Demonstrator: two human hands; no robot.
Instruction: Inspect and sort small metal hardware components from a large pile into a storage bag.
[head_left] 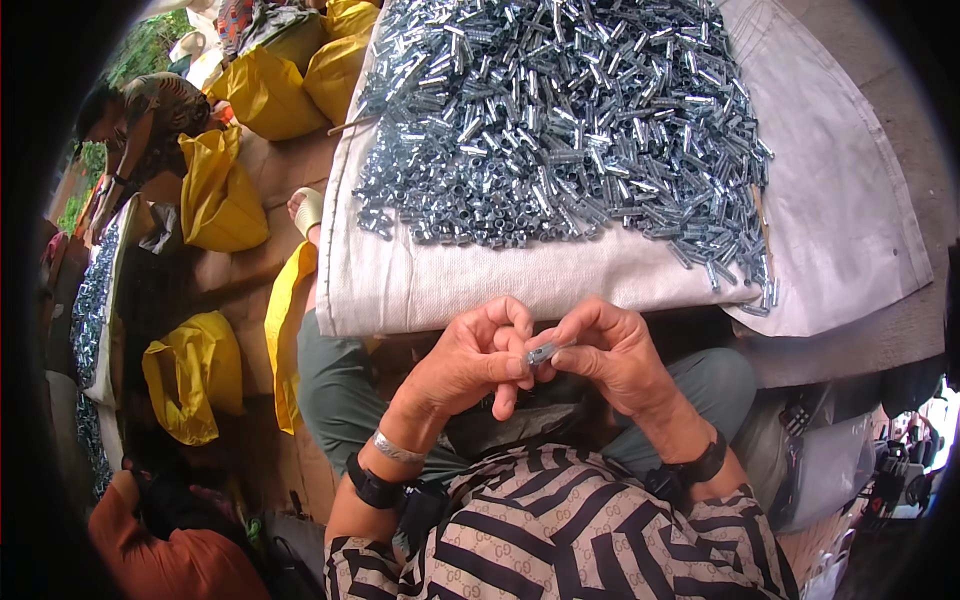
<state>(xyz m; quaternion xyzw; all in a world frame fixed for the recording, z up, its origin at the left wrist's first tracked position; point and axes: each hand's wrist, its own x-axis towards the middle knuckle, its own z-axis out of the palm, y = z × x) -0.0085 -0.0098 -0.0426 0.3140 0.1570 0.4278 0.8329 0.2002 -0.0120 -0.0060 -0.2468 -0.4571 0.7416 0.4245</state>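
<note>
Over my lap, close to the front edge of the table, both hands meet at one small silvery metal sleeve (541, 353). My left hand (470, 355) pinches its left end between thumb and fingertips, the other fingers loosely spread. At the opposite end, the thumb and index finger of my right hand (610, 355) close on the same sleeve. Just beyond my hands lies a broad heap of similar metal sleeves (560, 130), several of them stood on end along its near left side. Under the heap spreads a white woven sheet (460, 285) that drapes over the table edge.
Several yellow bags (225, 195) stand on the brown floor at the left. A person (150, 130) bends over another sleeve-covered table (95, 300) at far left. Another person in an orange top (170, 560) is at lower left. A thin stick (765, 230) lies along the heap's right side.
</note>
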